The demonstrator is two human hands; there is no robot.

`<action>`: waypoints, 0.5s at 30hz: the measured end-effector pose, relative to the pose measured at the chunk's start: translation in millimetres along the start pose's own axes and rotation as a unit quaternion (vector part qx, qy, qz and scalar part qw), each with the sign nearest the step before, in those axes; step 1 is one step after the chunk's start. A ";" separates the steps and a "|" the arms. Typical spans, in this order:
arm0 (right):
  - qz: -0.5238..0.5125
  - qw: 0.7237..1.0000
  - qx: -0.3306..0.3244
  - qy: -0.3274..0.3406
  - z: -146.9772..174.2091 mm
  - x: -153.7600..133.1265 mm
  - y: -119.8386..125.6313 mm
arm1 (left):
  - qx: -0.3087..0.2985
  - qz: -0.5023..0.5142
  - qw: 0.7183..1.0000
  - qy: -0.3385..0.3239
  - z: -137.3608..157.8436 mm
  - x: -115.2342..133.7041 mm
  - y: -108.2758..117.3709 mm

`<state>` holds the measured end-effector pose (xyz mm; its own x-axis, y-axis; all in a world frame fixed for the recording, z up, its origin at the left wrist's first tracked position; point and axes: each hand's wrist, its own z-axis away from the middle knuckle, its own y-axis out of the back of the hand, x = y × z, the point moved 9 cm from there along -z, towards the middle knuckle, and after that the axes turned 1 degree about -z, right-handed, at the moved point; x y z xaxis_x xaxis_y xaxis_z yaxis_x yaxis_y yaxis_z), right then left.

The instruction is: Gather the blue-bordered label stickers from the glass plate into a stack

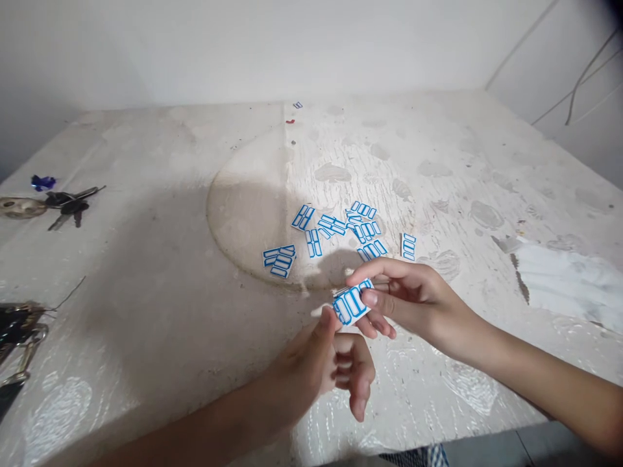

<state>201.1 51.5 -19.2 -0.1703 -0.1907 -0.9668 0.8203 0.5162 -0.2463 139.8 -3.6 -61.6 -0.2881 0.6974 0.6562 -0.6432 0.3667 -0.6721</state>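
A few small white paper cards (350,305) printed with blue-outlined boxes are held fanned together above the near side of the table. My left hand (324,360) grips their left end between thumb and forefinger, its other fingers loosely curled below. At the right end, my right hand (416,301) pinches them with the thumb on top and fingers behind. Just beyond my hands, several similar cards lie scattered, among them a pair that overlaps (281,261), a card cluster (363,227) and a single card (408,246) to the right.
The table (160,259) wears a clear, patterned plastic cover. At the left lie keys (73,204), a shiny purple scrap (43,182) and a dark item with a metal clasp (24,353). A white crumpled sheet (569,279) lies at the right. Behind stands a white wall (272,52).
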 end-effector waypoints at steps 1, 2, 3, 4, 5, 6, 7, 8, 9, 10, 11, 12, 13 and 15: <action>-0.012 1.000 -0.002 -0.002 -0.5 0.7 0.0 | 0.000 -0.007 1.000 -0.008 -0.2 0.8 -0.1; -0.023 1.000 -0.004 -0.004 -0.9 1.5 -0.3 | -0.003 -0.010 1.000 -0.016 -0.6 1.5 -0.5; -0.032 0.999 -0.008 -0.006 -1.2 2.1 -1.0 | -0.007 -0.012 1.000 -0.024 -1.1 1.9 -0.9; -0.039 0.999 -0.011 -0.006 -1.3 2.6 -1.8 | -0.011 -0.010 0.999 -0.029 -1.8 1.7 -0.8; -0.043 0.999 -0.012 -0.005 -1.4 2.8 -2.4 | -0.010 -0.005 0.999 -0.033 -2.6 1.0 0.4; -0.043 0.999 -0.013 -0.002 -1.3 2.8 -2.9 | -0.008 0.002 0.999 -0.034 -3.3 -0.3 2.0; -0.042 0.999 -0.014 0.002 -1.3 2.6 -3.4 | -0.008 0.010 0.999 -0.034 -4.0 -2.0 3.3; -0.039 0.999 -0.016 0.006 -1.2 2.3 -4.0 | -0.006 0.020 0.999 -0.034 -4.5 -3.5 5.1; -0.036 0.999 -0.017 0.010 -1.0 1.9 -4.7 | -0.006 0.026 0.999 -0.033 -4.9 -5.1 6.4; -0.032 0.999 -0.017 0.012 -0.9 1.7 -5.2 | -0.005 0.031 0.999 -0.032 -5.2 -6.4 7.7; -0.028 0.999 -0.019 0.015 -0.7 1.3 -5.9 | -0.006 0.035 0.999 -0.032 -5.3 -7.3 8.5; -0.023 0.999 -0.018 0.017 -0.4 1.1 -6.2 | -0.005 0.038 0.999 -0.031 -5.5 -7.9 9.1; -0.017 1.000 -0.016 0.018 -0.2 1.0 -6.3 | -0.004 0.042 0.999 -0.032 -5.6 -7.8 9.5; -0.005 1.000 -0.010 0.019 0.1 1.3 -5.8 | -0.008 0.050 0.998 -0.035 -6.2 -6.8 8.5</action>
<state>196.1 48.1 -19.0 -0.1989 -0.1649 -0.9660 0.8077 0.5307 -0.2569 140.8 -1.4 -73.9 -0.3991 0.6868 0.6075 -0.5975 0.3077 -0.7405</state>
